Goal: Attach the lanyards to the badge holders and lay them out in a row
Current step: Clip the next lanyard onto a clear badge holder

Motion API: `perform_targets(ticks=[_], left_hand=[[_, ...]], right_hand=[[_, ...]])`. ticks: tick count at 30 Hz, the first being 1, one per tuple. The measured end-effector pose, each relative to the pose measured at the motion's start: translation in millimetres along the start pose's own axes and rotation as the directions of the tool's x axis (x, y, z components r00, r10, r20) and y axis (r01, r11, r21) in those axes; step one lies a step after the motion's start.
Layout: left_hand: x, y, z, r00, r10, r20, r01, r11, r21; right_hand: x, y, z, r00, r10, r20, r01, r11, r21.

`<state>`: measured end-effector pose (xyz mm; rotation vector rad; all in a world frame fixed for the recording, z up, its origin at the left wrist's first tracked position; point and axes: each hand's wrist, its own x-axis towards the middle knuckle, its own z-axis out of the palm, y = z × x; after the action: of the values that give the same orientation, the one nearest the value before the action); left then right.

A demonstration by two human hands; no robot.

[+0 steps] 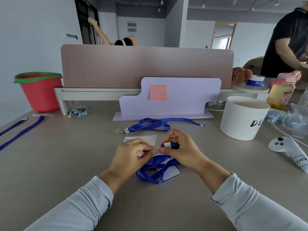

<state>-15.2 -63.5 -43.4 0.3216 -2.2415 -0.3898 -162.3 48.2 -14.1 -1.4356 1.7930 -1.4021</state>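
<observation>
I read this as an open-plan office. Grey laminate desk (50, 155), with a mauve fabric-covered divider panel (146, 67) on a white metal rail (93, 95) splitting it from the facing side. Another person (124, 41) shows above the panel. Pale lilac stepped board (183, 97) carries a pink square sticky note (158, 92). Second person in a dark shirt (286, 44) stands at the next desk. White walls, a row of wall switches (71, 36), exposed dark ceiling with track spotlights (203, 5). Blue ribbon lanyards (153, 125) and clear plastic badge holders (173, 172) on the desk fit too.

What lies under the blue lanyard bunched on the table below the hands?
A clear badge holder lies flat under the lanyard loops, its right corner showing. The ribbon hides its left part.
</observation>
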Motion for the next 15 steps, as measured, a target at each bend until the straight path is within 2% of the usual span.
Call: perform_targets(ticks=[6, 15], left_hand=[[-1, 4, 1, 0.989, -0.146, -0.006, 0.144, 0.982, -0.121], [-2, 15, 2, 0.936, -0.352, 0.022, 0.348, 0.913, -0.214]], right_hand=[[-1, 1, 5, 0.999, -0.048, -0.021, 0.047, 0.997, -0.065], [0, 4, 12, 0.996, -0.074, -0.050, 0.072, 0.997, -0.036]])
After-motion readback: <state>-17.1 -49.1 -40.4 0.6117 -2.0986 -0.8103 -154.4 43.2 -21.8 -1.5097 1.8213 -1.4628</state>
